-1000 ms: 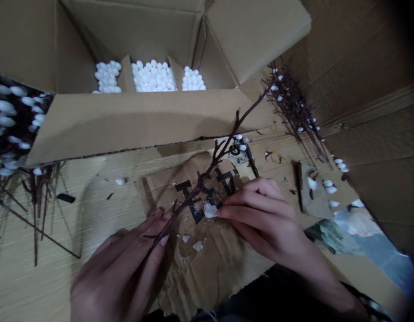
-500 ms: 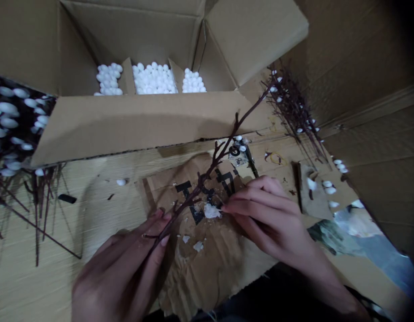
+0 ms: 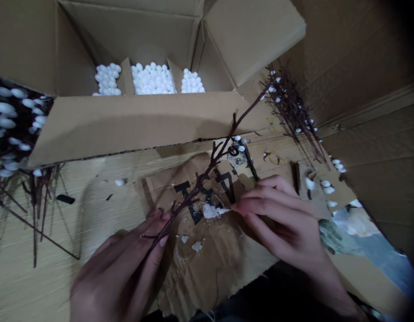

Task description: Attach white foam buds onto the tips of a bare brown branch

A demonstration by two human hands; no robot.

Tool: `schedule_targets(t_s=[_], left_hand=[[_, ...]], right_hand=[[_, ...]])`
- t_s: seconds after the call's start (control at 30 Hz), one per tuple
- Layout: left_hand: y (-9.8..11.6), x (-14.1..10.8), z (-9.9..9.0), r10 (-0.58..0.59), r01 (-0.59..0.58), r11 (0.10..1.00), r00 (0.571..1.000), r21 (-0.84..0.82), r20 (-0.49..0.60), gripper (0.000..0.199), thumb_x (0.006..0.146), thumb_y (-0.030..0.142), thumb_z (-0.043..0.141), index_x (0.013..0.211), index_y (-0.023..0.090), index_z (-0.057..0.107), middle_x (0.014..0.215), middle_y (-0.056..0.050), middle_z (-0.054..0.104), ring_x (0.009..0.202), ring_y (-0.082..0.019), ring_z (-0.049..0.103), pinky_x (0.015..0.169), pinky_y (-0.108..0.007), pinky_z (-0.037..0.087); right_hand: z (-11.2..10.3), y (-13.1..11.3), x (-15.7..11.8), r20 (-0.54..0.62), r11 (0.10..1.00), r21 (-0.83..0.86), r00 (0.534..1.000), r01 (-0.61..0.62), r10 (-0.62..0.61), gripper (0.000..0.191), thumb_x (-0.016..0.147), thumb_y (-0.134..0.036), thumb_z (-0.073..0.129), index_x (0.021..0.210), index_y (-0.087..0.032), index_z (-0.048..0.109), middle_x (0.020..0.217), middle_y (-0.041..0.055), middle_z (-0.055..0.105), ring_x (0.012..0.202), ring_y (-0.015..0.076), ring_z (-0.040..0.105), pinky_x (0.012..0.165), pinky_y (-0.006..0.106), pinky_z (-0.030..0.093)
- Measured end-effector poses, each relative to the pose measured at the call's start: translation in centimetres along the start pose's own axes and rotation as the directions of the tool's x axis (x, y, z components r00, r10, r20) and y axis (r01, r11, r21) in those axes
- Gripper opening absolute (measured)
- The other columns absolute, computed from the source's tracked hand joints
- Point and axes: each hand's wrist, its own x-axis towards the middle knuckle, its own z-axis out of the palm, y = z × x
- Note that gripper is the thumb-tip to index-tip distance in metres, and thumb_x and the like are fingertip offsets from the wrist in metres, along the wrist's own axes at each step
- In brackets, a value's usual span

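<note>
My left hand [image 3: 121,273] grips the lower end of a dark brown branch [image 3: 202,179], which slants up to the right with short bare twigs along it. Pinched fingers of my right hand [image 3: 280,219] hold the tip of a white, soft-looking material, stretched out from a white lump [image 3: 210,211]. That lump lies on a creased piece of brown paper [image 3: 207,264] printed with black characters. Small white flakes [image 3: 197,246] are scattered on the paper below the branch.
An open cardboard box [image 3: 133,120] at the back holds white balls [image 3: 153,79] in sections. Stems with white balls [image 3: 7,120] stand at the left. A bundle of thin twigs [image 3: 290,103] lies at the right, near loose white pieces [image 3: 327,187] and a cardboard scrap [image 3: 312,192].
My right hand has moved slightly to the right, drawing the white material out into a longer strip from the lump. My left hand still holds the branch in nearly the same place.
</note>
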Motion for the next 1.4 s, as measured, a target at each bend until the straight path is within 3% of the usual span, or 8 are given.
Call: schedule_targets(t_s=[0.2, 0.5, 0.77, 0.97, 1.2, 1.4], left_hand=[[-0.1, 0.1, -0.4, 0.001, -0.001, 1.0, 1.0, -0.001, 0.007, 0.027, 0.092, 0.028, 0.046, 0.106, 0.018, 0.066, 0.104, -0.004, 0.073, 0.086, -0.015, 0.072, 0.072, -0.017, 0.058], [0.1, 0.4, -0.2, 0.013, -0.013, 1.0, 1.0, -0.003, -0.01, 0.024, 0.091, 0.026, 0.048, 0.104, 0.019, 0.067, 0.101, -0.003, 0.074, 0.083, -0.014, 0.072, 0.071, -0.017, 0.057], [0.4, 0.0, -0.2, 0.027, -0.027, 1.0, 1.0, 0.001, 0.01, 0.025, 0.091, 0.026, 0.048, 0.104, 0.016, 0.067, 0.101, -0.003, 0.074, 0.085, -0.013, 0.072, 0.073, -0.017, 0.056], [0.3, 0.2, 0.0, 0.004, -0.004, 1.0, 1.0, -0.017, -0.001, 0.025, 0.091, 0.024, 0.047, 0.107, 0.017, 0.065, 0.104, -0.003, 0.073, 0.088, -0.014, 0.071, 0.073, -0.017, 0.057], [0.3, 0.2, -0.3, 0.002, -0.002, 1.0, 1.0, -0.017, 0.014, 0.026, 0.091, 0.026, 0.047, 0.107, 0.019, 0.066, 0.103, -0.002, 0.073, 0.086, -0.014, 0.072, 0.073, -0.016, 0.057], [0.4, 0.3, -0.1, -0.014, 0.014, 0.999, 1.0, -0.033, -0.004, 0.026, 0.091, 0.028, 0.048, 0.104, 0.019, 0.068, 0.102, -0.003, 0.074, 0.084, -0.014, 0.072, 0.072, -0.017, 0.057]], right_hand=[[0.2, 0.2, 0.0, 0.068, 1.0, -0.009, 0.997, -0.023, 0.024, 0.018, 0.081, -0.006, 0.057, 0.087, -0.021, 0.064, 0.077, 0.0017, 0.067, 0.072, 0.0178, 0.053, 0.068, 0.036, 0.04], [0.3, 0.2, -0.2, -0.099, 0.998, -0.049, 0.995, -0.038, 0.033, 0.019, 0.078, -0.005, 0.057, 0.087, -0.021, 0.062, 0.076, 0.0022, 0.065, 0.069, 0.0174, 0.056, 0.066, 0.035, 0.041], [1.0, 0.6, 0.1, -0.024, 0.993, 0.018, 0.993, -0.113, 0.114, 0.017, 0.082, -0.006, 0.057, 0.089, -0.02, 0.062, 0.078, 0.0022, 0.065, 0.073, 0.0169, 0.055, 0.066, 0.033, 0.043], [1.2, 0.7, 0.3, -0.094, 0.989, -0.092, 0.99, -0.116, 0.107, 0.014, 0.081, -0.008, 0.058, 0.085, -0.02, 0.062, 0.076, 0.0033, 0.066, 0.074, 0.0193, 0.055, 0.067, 0.034, 0.041], [0.8, 0.6, 0.4, -0.156, 0.988, -0.083, 0.981, -0.127, 0.113, 0.014, 0.079, -0.007, 0.06, 0.084, -0.02, 0.062, 0.074, 0.0021, 0.065, 0.07, 0.018, 0.054, 0.066, 0.033, 0.04], [1.0, 0.5, 0.4, -0.067, 0.993, 0.03, 0.991, -0.118, 0.12, 0.015, 0.08, -0.006, 0.059, 0.086, -0.02, 0.062, 0.074, 0.0011, 0.064, 0.071, 0.0162, 0.054, 0.065, 0.031, 0.041]])
